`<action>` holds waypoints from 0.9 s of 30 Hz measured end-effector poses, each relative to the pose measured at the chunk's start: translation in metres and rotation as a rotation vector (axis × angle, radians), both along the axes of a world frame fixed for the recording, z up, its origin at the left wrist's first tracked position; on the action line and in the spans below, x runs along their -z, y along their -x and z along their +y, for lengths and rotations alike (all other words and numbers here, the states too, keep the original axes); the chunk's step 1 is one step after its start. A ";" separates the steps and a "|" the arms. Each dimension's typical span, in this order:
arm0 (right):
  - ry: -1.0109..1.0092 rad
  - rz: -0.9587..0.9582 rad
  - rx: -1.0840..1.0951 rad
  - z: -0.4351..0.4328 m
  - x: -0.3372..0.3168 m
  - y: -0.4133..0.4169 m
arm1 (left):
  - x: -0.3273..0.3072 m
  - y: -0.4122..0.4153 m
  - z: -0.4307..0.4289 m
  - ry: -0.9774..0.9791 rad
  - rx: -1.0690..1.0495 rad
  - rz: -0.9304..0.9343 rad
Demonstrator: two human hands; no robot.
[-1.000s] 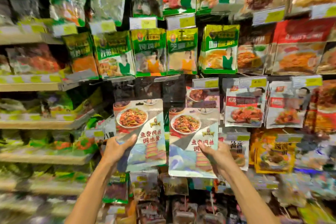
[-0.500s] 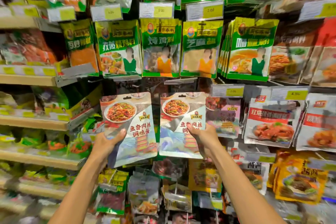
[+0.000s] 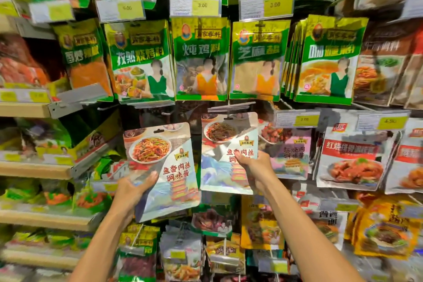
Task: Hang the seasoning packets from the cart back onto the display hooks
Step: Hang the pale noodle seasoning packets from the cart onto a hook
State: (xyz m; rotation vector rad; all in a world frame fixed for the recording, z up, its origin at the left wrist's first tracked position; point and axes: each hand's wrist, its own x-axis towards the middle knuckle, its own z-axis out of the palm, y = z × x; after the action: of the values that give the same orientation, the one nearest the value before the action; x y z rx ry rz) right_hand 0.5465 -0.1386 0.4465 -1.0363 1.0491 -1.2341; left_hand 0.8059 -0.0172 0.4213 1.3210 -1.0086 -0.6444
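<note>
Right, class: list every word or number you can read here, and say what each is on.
"鱼香肉丝调味酱": packet in the left hand
"鱼香肉丝", rest covered: second packet in the right hand
"炖鸡料": green packet
"3.00": yellow price tag above it
Tags' small print: too blurred.

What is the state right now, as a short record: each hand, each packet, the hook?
left hand: grips the left packet by its lower left edge
left packet: tilted, hang hole free, on no hook
right hand: grips the right packet at its right edge
right packet: upright, top at the hook; whether it is threaded on, cannot tell
above: row of green packets hanging
</note>
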 end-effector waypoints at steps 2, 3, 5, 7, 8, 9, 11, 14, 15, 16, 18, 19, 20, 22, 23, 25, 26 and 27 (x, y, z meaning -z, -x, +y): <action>0.005 0.010 0.019 -0.001 -0.003 -0.001 | 0.001 -0.004 -0.004 0.022 0.023 0.016; 0.008 0.018 0.025 -0.001 -0.004 -0.002 | 0.002 -0.006 -0.005 0.026 0.034 0.015; 0.014 0.033 0.033 -0.001 -0.004 -0.001 | 0.002 -0.009 -0.006 0.038 0.051 0.026; 0.010 0.054 0.046 -0.002 -0.003 -0.001 | 0.001 -0.011 -0.007 0.039 0.050 0.032; 0.004 0.063 0.058 -0.004 -0.003 -0.002 | 0.000 -0.011 -0.008 0.031 0.055 0.035; -0.003 0.071 0.068 -0.006 -0.004 -0.003 | -0.001 -0.010 -0.008 0.021 0.066 0.040; -0.029 0.098 0.071 -0.013 -0.006 -0.008 | -0.003 -0.006 -0.010 -0.003 0.088 0.048; -0.090 0.109 0.056 -0.027 -0.010 -0.016 | -0.008 0.001 -0.013 -0.031 0.086 0.026; -0.090 0.126 0.077 -0.031 -0.010 -0.017 | -0.009 0.004 -0.015 -0.031 0.094 0.023; -0.083 0.164 0.101 -0.036 -0.010 -0.017 | -0.009 0.008 -0.018 -0.027 0.103 0.025; -0.064 0.260 0.121 -0.040 -0.009 -0.016 | -0.009 0.013 -0.022 -0.020 0.123 0.035; -0.050 0.284 0.113 -0.039 -0.009 -0.015 | -0.009 0.016 -0.024 -0.018 0.138 0.035; -0.028 0.298 0.101 -0.037 -0.008 -0.013 | -0.008 0.020 -0.026 -0.016 0.158 0.029; 0.035 0.343 0.083 -0.030 -0.004 -0.007 | -0.005 0.027 -0.030 -0.010 0.197 0.015; 0.077 0.385 0.092 -0.023 -0.002 -0.003 | -0.004 0.032 -0.033 -0.008 0.210 0.007; 0.182 0.509 0.170 -0.006 0.003 0.012 | -0.003 0.043 -0.042 -0.003 0.231 -0.023; 0.251 0.546 0.221 0.003 0.005 0.020 | -0.004 0.049 -0.047 -0.005 0.246 -0.038; 0.342 0.561 0.274 0.013 0.004 0.029 | -0.005 0.056 -0.052 -0.012 0.261 -0.049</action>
State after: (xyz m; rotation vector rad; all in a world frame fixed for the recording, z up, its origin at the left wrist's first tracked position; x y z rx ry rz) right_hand 0.5179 -0.1253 0.4423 -1.6031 1.4770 -1.4111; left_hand 0.7503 -0.0697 0.4264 1.2305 -1.2317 -0.8188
